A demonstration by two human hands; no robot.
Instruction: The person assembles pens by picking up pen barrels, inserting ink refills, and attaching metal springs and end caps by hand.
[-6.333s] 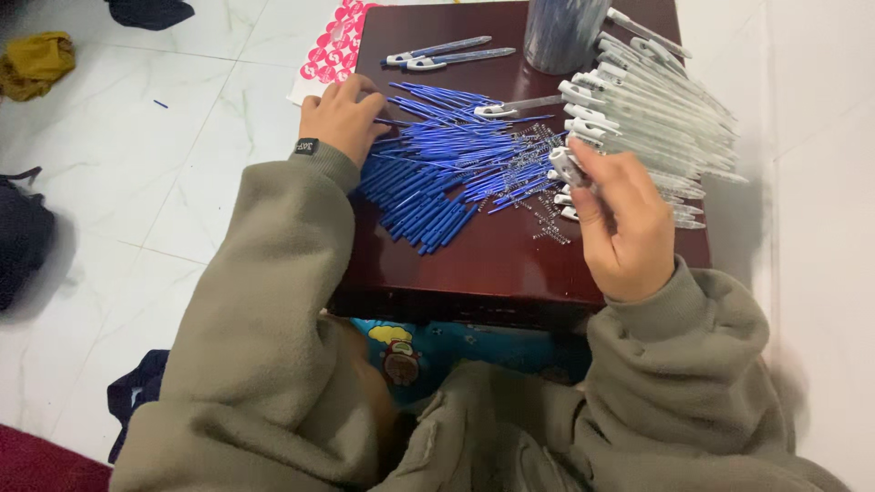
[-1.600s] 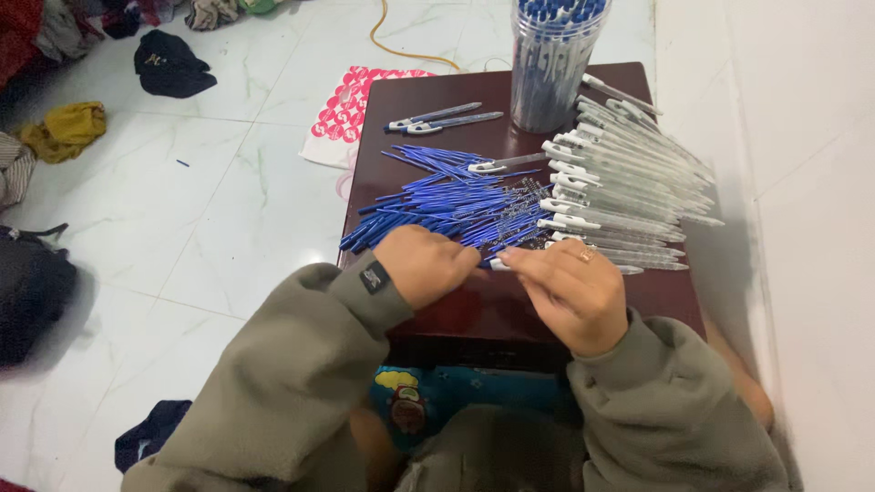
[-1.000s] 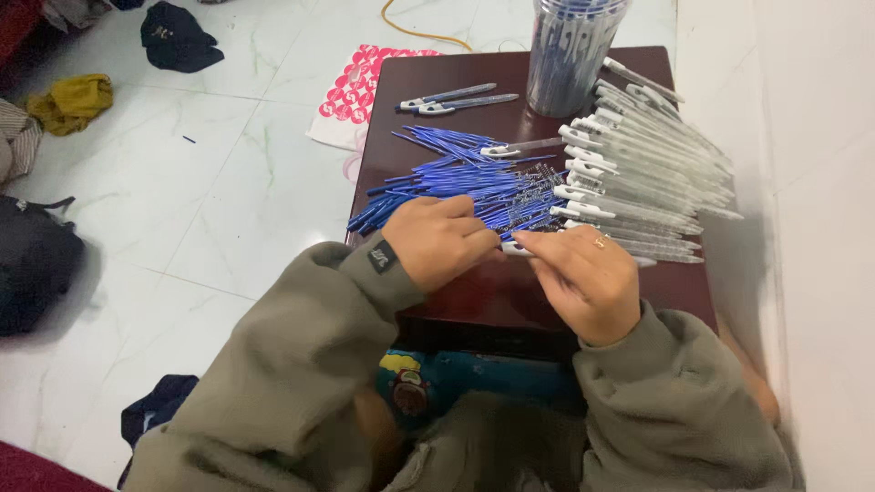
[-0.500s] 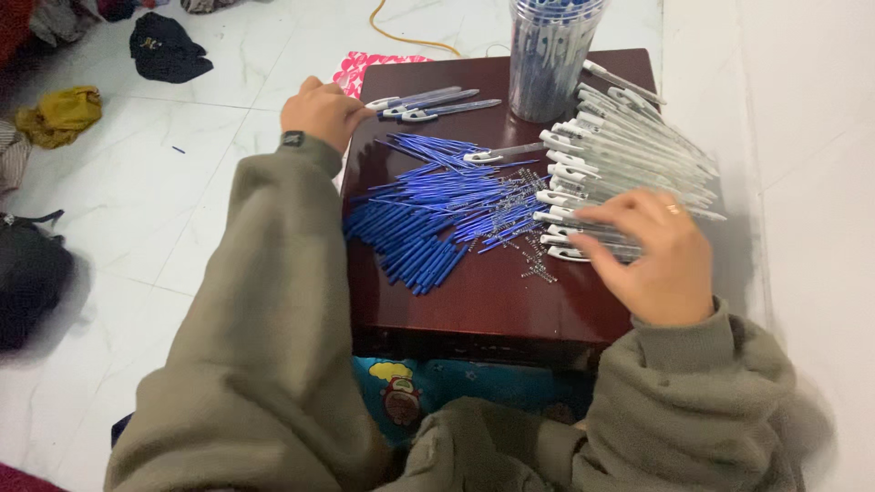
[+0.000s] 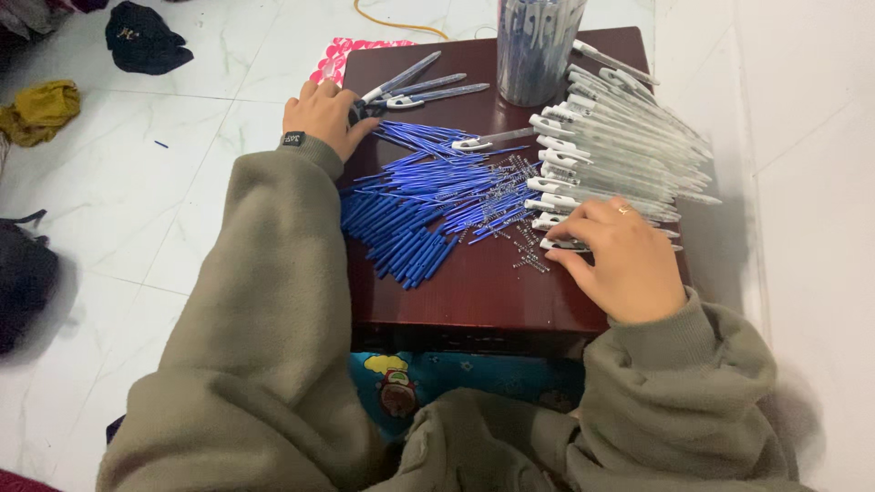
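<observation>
On dark table (image 5: 474, 301): left hand (image 5: 321, 117) grips one of three assembled pens (image 5: 428, 88); right hand (image 5: 620, 260) open on barrel (image 5: 567, 244)

A small dark rectangular label (image 5: 293, 138) is seen sewn at the cuff of the olive sleeve, just behind the left hand (image 5: 324, 114) at the far left edge of the dark red table (image 5: 474, 301). A flat sheet or packet (image 5: 342, 56) printed in pink and white is seen on the pale floor, touching or tucked under the table's far left corner; only part of it is shown, and whether it is a package cannot be told. No signs or screens are seen.
</observation>
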